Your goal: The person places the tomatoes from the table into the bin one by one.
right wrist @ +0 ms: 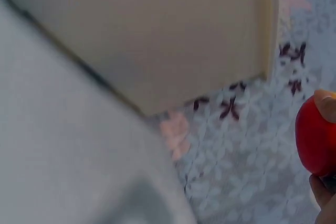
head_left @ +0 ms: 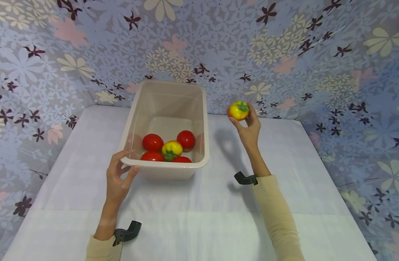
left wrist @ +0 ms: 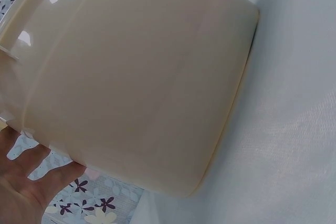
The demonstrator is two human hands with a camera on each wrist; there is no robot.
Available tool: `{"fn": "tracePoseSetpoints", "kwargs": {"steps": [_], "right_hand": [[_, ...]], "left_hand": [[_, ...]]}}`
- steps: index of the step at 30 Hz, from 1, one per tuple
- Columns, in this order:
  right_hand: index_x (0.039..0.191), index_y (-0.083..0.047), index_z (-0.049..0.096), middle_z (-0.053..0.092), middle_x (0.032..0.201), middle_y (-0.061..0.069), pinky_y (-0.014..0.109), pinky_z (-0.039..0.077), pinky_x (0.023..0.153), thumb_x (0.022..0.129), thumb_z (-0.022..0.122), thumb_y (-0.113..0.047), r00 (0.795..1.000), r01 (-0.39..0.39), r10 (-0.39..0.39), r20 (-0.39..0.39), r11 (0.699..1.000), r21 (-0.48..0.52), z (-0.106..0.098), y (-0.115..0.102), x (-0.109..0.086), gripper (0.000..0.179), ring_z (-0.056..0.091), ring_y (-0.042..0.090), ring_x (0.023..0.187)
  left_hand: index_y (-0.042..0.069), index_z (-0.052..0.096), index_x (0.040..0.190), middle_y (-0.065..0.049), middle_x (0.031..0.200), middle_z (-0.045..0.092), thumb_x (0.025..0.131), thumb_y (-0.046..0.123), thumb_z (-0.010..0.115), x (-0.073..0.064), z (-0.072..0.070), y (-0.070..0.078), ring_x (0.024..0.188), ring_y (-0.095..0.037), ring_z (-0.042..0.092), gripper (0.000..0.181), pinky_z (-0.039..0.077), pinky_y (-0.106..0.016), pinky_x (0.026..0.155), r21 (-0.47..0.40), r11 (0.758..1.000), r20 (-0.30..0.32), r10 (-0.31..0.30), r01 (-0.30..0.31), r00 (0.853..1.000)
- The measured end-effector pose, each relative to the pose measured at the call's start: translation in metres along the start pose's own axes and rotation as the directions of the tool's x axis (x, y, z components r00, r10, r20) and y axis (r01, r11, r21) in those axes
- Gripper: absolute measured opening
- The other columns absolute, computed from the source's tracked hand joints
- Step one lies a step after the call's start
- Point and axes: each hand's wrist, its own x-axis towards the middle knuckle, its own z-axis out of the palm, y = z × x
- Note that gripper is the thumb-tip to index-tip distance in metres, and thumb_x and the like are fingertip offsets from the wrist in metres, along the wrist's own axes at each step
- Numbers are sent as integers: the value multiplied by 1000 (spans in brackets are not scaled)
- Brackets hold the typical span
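A beige plastic bin (head_left: pixel 169 170) stands on the table, left of centre. My left hand (head_left: pixel 119 177) grips its near left corner, fingers over the rim and thumb at the front; the left wrist view shows this hand (left wrist: pixel 31 182) beside the bin's wall (left wrist: pixel 136 77). Inside lie several red tomatoes (head_left: pixel 152 142) and a yellow one with a green leafy top (head_left: pixel 172 148). Right of the bin, above the table, my right hand (head_left: pixel 249 130) holds a yellow-and-red tomato (head_left: pixel 238 111) between thumb and fingers. Its red side (right wrist: pixel 314 137) shows at the right wrist view's edge.
White cloth covers the table (head_left: pixel 192 224). Flower-patterned fabric (head_left: pixel 219 54) rises behind it and along both sides. A black wrist mount sits on each forearm, one at the left (head_left: pixel 127 233) and one at the right (head_left: pixel 245 178).
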Motion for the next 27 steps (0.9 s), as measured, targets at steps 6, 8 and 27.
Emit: {"fn": "tracePoseSetpoints", "kwargs": {"steps": [6,8,27], "right_hand": [[144,11,36,44,146,26,40,38,113,82,74,2,998,49,-50,44,999,24,9,-21,-3,73,44,35,135],[144,9,36,44,146,26,39,38,113,82,74,3,996,67,-69,59,997,33,11,-25,-3,73,45,35,135],[146,4,38,49,142,21,34,43,109,79,71,12,987,117,-133,91,979,167,24,-26,0,75,51,26,128]], "left_hand": [[-7,53,124,17,127,55,81,-8,67,0,-1,0,118,-3,57,46,50,-11,83,-8,1000,-6,3,-3,1000],[-7,53,124,13,127,56,80,-9,67,0,-1,0,119,-3,57,46,50,-11,83,-12,1000,-8,3,-3,1000],[-6,53,125,-5,127,58,79,-10,67,0,0,-1,120,-1,56,48,50,-11,84,0,1000,1,-8,8,1000]]}}
